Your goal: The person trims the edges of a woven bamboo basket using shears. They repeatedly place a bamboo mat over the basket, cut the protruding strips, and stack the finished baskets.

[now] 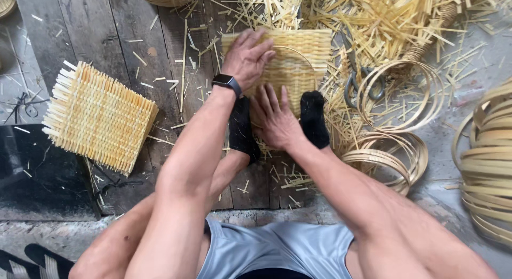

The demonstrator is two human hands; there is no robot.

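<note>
A square woven bamboo mat (296, 57) lies flat on the plank floor (96, 33), in the far middle of the scene, just beyond the person's two feet in black socks (313, 119). The mat is pale yellow, made of flat strips packed in tight rows, with a thin bent bamboo hoop (298, 54) lying on top of it as a curved arc. Its near edge is hidden behind the hands and feet.

The left hand (248, 57), with a black smartwatch (226, 81) on its wrist, presses palm-down on the left part of the mat, fingers spread flat and gripping nothing. The right hand (274, 119) lies just nearer, between the two socks, its fingers stretched forward and open against the mat's near edge; whether they pinch a strip there cannot be told.

To the left, well apart, lies a second woven mat (98, 116) with loose strip ends sticking out along its sides. To the right of the feet, scissors (354, 79) rest among scattered bamboo offcuts (384, 17), beside coiled bamboo rings (397, 97), more rings (394, 153) nearer, and a large bundle of strip coils (488, 161) at the far right edge.
</note>
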